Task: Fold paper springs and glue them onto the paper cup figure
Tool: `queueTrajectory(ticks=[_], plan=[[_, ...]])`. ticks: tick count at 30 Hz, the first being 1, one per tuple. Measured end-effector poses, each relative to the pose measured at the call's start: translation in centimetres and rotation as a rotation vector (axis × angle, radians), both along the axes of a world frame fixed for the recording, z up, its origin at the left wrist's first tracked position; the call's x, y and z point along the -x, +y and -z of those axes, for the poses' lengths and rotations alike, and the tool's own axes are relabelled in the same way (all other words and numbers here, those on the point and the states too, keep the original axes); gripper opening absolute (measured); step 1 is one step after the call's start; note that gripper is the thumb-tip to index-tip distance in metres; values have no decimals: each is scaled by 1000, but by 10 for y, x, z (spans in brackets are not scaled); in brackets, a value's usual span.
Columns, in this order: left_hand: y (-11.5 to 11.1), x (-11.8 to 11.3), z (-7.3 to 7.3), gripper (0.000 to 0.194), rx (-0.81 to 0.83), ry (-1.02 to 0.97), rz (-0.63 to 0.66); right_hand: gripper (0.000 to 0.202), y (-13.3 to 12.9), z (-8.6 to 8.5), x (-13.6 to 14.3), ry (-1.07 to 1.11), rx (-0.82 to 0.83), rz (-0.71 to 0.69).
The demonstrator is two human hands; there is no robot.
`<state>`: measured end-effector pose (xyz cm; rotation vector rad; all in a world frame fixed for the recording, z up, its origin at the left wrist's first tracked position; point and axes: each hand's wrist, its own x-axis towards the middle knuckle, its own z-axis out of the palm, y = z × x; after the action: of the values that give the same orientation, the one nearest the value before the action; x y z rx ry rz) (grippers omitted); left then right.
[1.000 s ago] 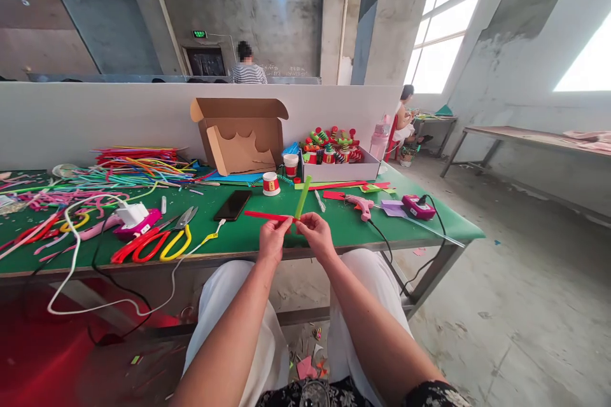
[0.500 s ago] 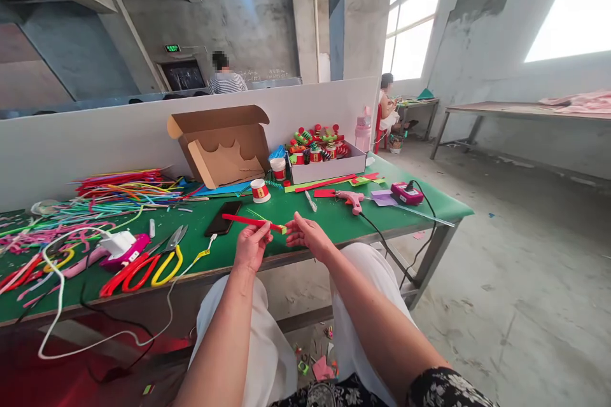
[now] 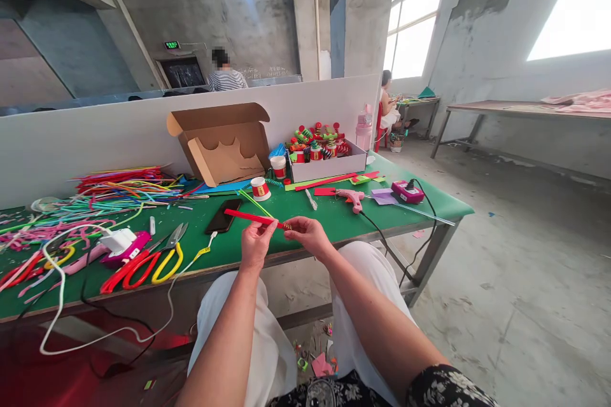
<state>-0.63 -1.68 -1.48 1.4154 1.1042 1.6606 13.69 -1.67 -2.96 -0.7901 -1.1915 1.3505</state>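
While the left hand pinches paper, the right hand curls.

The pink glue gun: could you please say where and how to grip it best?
Grip the glue gun by its handle, probably best from the near side: the handle points that way, while the barrel lies crosswise.

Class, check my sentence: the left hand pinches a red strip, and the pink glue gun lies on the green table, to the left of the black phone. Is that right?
Not quite: the side is wrong. The head view shows the pink glue gun to the right of the black phone, on the green table. The left hand does pinch a red strip.
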Motion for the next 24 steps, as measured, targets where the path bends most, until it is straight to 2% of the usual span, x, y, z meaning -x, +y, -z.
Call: queueTrajectory(ticks=[6, 12, 18, 24], plan=[[-1, 1, -2, 18, -73, 66, 27, 29, 0, -2, -1, 6, -17, 21], [-1, 2, 0, 23, -58, 80, 40, 33, -3, -3, -1, -2, 10, -37], [-5, -1, -2, 28, -36, 55, 90, 41, -5, -2, 6, 113, 68, -77], [-4, -3, 1, 25, -67, 123, 79, 44, -3, 1, 7, 280, 175, -1]])
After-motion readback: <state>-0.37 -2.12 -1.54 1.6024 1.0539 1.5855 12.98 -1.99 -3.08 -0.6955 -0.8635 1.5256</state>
